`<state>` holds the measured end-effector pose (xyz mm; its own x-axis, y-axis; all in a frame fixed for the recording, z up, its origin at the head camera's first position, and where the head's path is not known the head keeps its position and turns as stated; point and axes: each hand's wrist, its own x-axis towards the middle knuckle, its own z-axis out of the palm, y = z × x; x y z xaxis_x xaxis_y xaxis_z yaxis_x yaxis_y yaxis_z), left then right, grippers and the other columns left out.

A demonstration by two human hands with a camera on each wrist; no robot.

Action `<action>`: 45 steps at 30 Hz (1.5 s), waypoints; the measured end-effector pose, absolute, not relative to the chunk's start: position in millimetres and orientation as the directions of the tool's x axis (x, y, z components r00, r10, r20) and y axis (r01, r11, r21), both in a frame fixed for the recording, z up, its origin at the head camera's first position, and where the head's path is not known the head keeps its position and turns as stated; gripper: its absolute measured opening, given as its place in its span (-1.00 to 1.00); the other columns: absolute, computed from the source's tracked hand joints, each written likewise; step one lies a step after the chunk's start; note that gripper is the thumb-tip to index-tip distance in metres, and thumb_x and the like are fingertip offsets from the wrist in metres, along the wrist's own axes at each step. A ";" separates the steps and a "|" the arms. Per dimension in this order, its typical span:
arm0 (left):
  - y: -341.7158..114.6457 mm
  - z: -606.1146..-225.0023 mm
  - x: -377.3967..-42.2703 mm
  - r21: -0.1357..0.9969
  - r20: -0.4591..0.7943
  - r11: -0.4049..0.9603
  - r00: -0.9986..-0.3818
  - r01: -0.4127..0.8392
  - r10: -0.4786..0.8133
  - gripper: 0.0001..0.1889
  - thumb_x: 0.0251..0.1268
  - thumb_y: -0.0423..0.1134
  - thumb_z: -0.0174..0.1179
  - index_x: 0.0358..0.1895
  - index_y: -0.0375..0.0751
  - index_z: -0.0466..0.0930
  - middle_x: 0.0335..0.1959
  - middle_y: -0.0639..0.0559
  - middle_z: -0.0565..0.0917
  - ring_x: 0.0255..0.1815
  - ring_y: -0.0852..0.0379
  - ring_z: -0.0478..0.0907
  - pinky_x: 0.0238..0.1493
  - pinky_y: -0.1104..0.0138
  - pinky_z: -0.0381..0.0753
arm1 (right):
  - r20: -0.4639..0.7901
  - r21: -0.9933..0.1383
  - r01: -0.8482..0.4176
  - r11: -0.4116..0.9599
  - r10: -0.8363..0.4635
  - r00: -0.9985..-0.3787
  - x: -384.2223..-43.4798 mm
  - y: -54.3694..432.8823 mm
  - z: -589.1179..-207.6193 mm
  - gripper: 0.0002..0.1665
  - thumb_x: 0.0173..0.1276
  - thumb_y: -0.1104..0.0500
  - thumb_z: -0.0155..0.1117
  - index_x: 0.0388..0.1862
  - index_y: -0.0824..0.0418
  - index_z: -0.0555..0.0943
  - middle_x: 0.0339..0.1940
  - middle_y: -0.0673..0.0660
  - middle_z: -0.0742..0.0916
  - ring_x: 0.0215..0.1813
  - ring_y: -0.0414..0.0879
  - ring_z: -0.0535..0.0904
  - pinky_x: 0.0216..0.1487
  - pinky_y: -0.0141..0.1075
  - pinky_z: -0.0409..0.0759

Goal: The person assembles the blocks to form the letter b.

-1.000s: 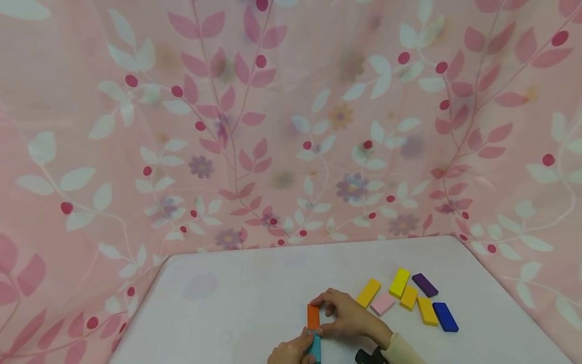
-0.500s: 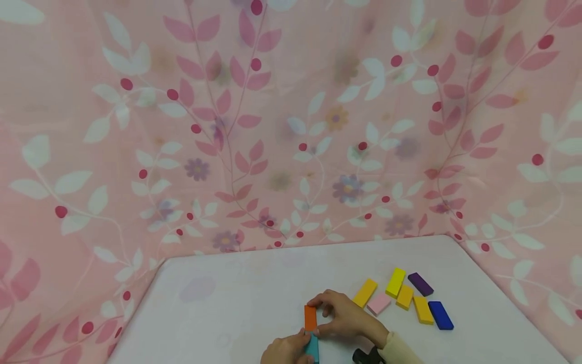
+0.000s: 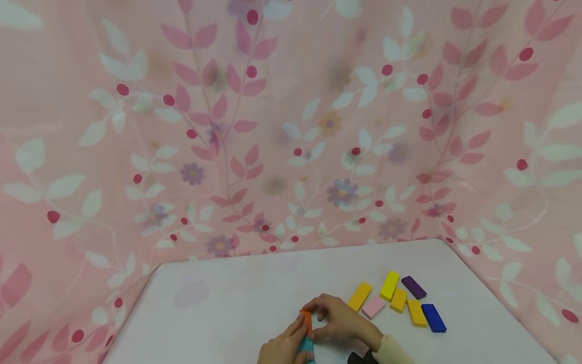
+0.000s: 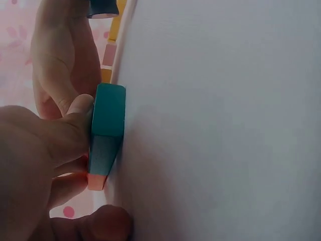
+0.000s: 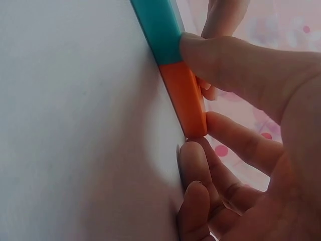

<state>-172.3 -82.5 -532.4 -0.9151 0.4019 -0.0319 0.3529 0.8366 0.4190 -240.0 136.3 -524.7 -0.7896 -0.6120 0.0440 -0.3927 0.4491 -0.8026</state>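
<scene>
An orange block (image 5: 184, 100) and a teal block (image 4: 109, 110) lie end to end on the white table, forming one straight row. My right hand (image 3: 338, 318) pinches the orange block: the thumb lies on its side by the joint and the index fingertip touches its far end. From the left, my left hand (image 3: 279, 349) holds the teal block. One of its digits presses the teal block's upper edge, while other fingers reach over the orange block and cover part of it. In the left wrist view, a curled finger rests low beside the blocks.
Loose blocks lie to the right: a pink block (image 3: 374, 307), a bright yellow block (image 3: 389, 286), a purple block (image 3: 414, 287), a blue block (image 3: 434, 318) and several darker yellow ones. The white table (image 3: 218, 313) ends at a pink floral curtain (image 3: 273, 126).
My left fingers have moved forward from the teal block's end onto the orange block. My right hand keeps its hold. The head view has shifted slightly.
</scene>
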 end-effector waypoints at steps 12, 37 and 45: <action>-81.2 -529.3 -169.7 0.405 0.050 0.815 -0.900 0.414 0.433 -0.40 0.28 0.21 0.42 0.38 0.20 0.65 0.50 0.10 0.58 -0.29 0.07 0.77 -0.49 0.20 0.66 | 0.075 -0.780 -0.433 0.453 -0.618 -0.782 -236.9 139.0 -523.5 -0.39 0.22 0.03 0.66 0.26 0.00 0.71 0.01 -0.06 0.72 -0.15 -0.22 0.56 -0.10 -0.41 0.53; -88.9 -534.4 -178.4 0.480 0.045 0.760 -0.878 0.438 0.477 -0.43 0.31 0.25 0.39 0.31 0.11 0.73 0.45 0.07 0.64 -0.06 0.03 0.81 -0.40 0.25 0.72 | 0.065 -0.810 -0.431 0.397 -0.669 -0.740 -240.0 145.8 -522.7 -0.39 0.36 0.03 0.56 0.36 0.11 0.66 0.07 0.04 0.74 -0.09 -0.24 0.61 -0.05 -0.43 0.59; -86.8 -531.4 -175.8 0.458 0.048 0.770 -0.877 0.444 0.478 -0.45 0.32 0.23 0.39 0.28 0.07 0.75 0.43 0.07 0.65 0.05 -0.04 0.81 -0.33 0.25 0.75 | 0.026 -0.830 -0.325 0.454 -0.551 -0.834 -252.6 174.6 -499.8 -0.40 0.43 -0.03 0.51 0.35 0.20 0.64 0.27 0.21 0.74 0.14 0.12 0.64 0.05 -0.23 0.64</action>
<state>-175.8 -86.8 -531.4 -0.8772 0.4776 0.0483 0.4444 0.7700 0.4578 -252.6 174.6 -499.8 -0.8341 -0.5511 0.0256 -0.3254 0.4539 -0.8295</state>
